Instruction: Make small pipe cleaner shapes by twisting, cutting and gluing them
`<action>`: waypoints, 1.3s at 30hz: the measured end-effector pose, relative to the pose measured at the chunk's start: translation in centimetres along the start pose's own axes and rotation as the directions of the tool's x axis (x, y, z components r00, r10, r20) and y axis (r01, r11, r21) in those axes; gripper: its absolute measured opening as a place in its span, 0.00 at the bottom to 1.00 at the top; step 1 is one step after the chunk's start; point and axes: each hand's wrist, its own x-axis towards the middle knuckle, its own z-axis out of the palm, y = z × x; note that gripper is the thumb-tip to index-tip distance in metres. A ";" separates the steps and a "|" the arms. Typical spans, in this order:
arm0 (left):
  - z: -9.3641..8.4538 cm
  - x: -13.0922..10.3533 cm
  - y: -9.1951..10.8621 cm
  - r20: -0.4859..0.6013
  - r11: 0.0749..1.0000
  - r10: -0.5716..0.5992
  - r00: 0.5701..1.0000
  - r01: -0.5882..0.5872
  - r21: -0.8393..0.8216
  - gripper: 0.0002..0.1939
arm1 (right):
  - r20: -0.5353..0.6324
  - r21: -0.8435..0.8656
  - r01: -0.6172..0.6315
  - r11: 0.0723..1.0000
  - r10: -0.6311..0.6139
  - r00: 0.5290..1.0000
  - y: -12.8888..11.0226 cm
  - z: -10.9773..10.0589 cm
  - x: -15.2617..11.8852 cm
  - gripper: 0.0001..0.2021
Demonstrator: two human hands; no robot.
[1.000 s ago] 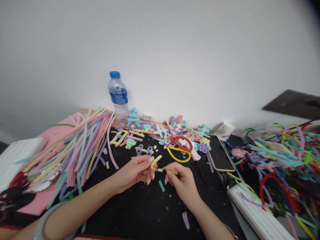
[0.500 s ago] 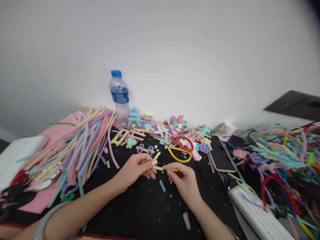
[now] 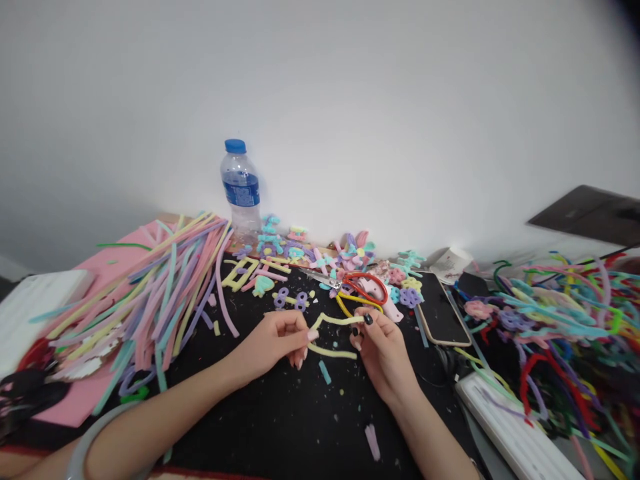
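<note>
- The left hand is pinching a yellow fuzzy stem (two strands showing) above the black mat.
- The right hand is pinching the upper strand's end.
- A teal scrap is lying nearby.

Plenty of room on the near side: below the left hand and right hand, the black mat opens wide, a purple scrap and a blue-green scrap lying low. Straight ahead, it's jammed! Scissors and fuzzy shapes block the lane, bottle and wall behind. Out left, heaped strips bar the way; out right, a phone, then a colourful tangle.
</note>
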 end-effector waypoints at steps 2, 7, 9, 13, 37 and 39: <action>0.2 -0.1 -0.1 0.058 0.997 -0.012 0.998 0.008 0.073 0.16 | -0.020 0.090 -0.034 0.995 0.036 0.999 -0.2 0.0 0.1 0.08; 0.4 -0.4 -0.4 0.181 0.987 -0.094 0.979 0.068 0.146 0.15 | -0.019 0.155 -0.086 0.984 0.090 0.996 -0.2 0.0 0.1 0.08; 0.4 -0.3 -0.6 0.197 0.985 -0.109 0.974 0.079 0.153 0.14 | 0.016 0.157 -0.109 0.982 0.108 0.994 0.1 0.0 0.0 0.08; 0.2 0.1 -0.8 0.148 0.991 -0.090 0.985 0.074 0.108 0.13 | 0.085 0.163 -0.167 0.972 0.155 0.984 0.2 0.0 -0.1 0.08; 0.2 -0.3 0.0 0.191 0.995 -0.069 0.979 0.081 -0.058 0.09 | 0.172 0.036 -0.197 0.980 0.188 0.967 0.5 0.0 -0.2 0.09; 0.2 -0.3 0.0 0.184 0.996 -0.055 0.981 0.066 -0.056 0.09 | 0.147 -0.084 -0.134 0.987 0.145 0.978 0.4 -0.1 -0.2 0.10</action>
